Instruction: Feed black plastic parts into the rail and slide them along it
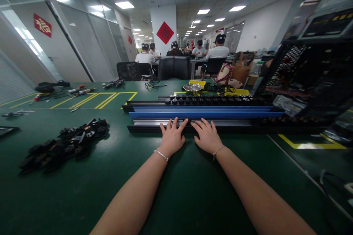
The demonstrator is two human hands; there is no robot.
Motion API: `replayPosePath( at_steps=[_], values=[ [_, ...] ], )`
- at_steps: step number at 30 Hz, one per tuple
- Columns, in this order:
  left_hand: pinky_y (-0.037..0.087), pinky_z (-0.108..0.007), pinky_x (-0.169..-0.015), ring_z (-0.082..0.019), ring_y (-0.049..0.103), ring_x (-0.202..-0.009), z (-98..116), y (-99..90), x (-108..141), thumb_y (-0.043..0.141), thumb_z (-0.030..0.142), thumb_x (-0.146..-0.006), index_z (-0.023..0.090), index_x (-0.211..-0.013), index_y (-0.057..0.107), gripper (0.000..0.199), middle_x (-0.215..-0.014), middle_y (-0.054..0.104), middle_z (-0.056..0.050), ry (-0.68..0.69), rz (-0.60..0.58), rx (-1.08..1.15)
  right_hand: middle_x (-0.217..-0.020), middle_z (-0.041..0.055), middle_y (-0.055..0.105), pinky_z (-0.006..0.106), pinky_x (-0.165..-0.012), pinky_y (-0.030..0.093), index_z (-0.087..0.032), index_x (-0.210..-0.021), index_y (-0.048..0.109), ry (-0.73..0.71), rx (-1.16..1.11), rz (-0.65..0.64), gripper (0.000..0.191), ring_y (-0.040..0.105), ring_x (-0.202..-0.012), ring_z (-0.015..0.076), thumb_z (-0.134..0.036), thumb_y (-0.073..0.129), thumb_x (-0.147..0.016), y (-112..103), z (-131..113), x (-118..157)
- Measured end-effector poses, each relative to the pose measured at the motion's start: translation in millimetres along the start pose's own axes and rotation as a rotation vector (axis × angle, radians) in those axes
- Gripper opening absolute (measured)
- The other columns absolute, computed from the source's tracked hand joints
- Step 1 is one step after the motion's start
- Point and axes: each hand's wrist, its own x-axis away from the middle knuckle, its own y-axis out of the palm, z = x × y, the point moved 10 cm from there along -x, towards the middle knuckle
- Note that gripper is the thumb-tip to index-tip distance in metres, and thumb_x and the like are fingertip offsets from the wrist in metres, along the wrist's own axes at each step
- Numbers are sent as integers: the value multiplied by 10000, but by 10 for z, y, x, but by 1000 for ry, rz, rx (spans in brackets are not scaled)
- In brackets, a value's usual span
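My left hand [172, 137] and my right hand [207, 137] reach forward with fingers spread. Their fingertips rest on a long black rail with a silver channel [234, 122] lying across the table. Both index fingers come together at a small dark part [188, 120] in the channel; its details are hard to make out. Right behind lies a blue rail [204, 110], parallel to the first. Farther back, a row of black knob-like parts [209, 100] sits along another dark rail. To the left, a loose pile of black parts [66, 145] lies on the table.
The green table [132, 191] carries yellow tape markings. A metal bowl [192, 87], yellow trays [237, 91] and cables [154, 85] are at the back. At right stands a dark open metal case [311, 77]. Tools [81, 90] lie at far left. Several people sit beyond.
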Motion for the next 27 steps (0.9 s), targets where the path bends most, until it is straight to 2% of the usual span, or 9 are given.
replayPosePath(
  at_steps=[10,21,27],
  values=[
    [128,-683,-1019,-356,253,-1336,15,32,-6,531,407,-786,450,-1423,153,742,-1493,279,-75,7,-18,-34,-1389,54,457,566,-1079,148,-232,-1342,435,10,-15,-17,560,267,-1331,275,-250,456,-782,-1,-9,3],
    [142,-706,-999,-362,268,-1325,2,53,-6,527,393,-779,435,-1423,178,734,-1482,301,-86,24,13,-25,-1443,40,391,583,-1084,111,-234,-1396,342,-79,-55,-82,642,258,-1340,252,-192,429,-761,51,-171,-19],
    [120,-699,-1012,-360,269,-1325,-2,66,-9,515,400,-782,420,-1419,217,703,-1477,310,-87,20,16,-23,-1448,45,382,585,-1087,94,-212,-1393,353,-102,-92,-125,638,261,-1335,259,-206,424,-759,99,-256,-34]
  ],
)
